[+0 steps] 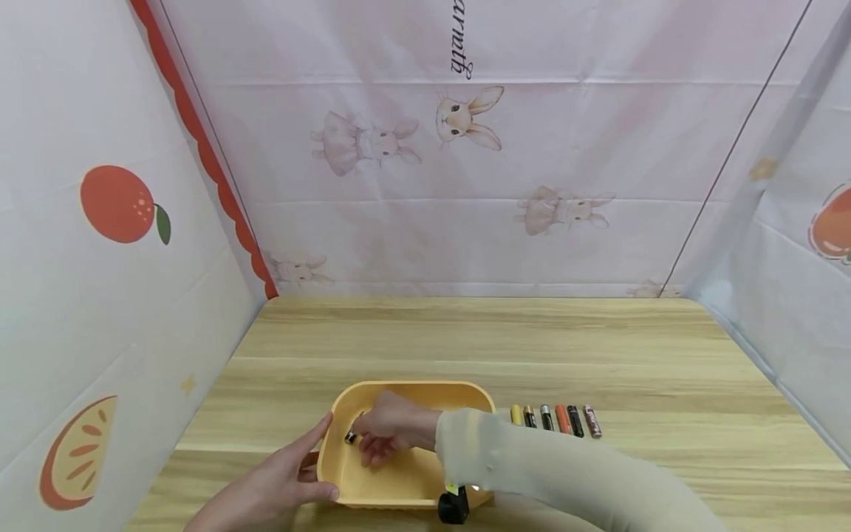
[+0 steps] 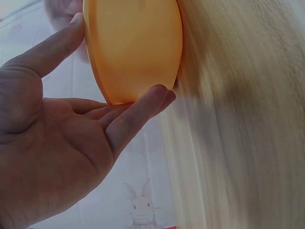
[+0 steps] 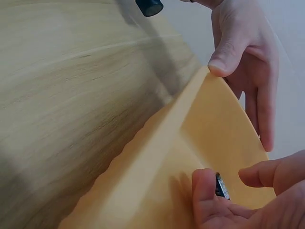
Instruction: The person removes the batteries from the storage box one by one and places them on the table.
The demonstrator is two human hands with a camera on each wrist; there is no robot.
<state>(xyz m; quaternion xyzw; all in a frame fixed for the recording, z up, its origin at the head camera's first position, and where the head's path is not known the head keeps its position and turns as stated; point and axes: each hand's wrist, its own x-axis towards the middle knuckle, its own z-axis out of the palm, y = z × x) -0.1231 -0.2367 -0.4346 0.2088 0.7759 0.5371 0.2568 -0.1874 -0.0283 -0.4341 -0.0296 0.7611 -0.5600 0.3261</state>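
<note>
A yellow plastic tub (image 1: 405, 484) stands on the table. At its left end my left hand (image 1: 279, 473) grips it, the thumb at the near corner and the fingers spread along the outer wall. Inside the tub is my right hand (image 1: 392, 425), thumb and fingers apart. A dark battery (image 1: 349, 437) lies by the tub's left wall, right at those fingertips. From the right wrist, this battery (image 3: 220, 186) shows in the gap between the finger and the thumb, partly hidden by the finger.
Several batteries lie in a row right of the tub, among them a yellow one (image 1: 515, 414), an orange one (image 1: 563, 419) and a pinkish one (image 1: 592, 421). The wooden table (image 1: 479, 332) is bounded by printed cloth walls (image 1: 425, 244) at the back and both sides.
</note>
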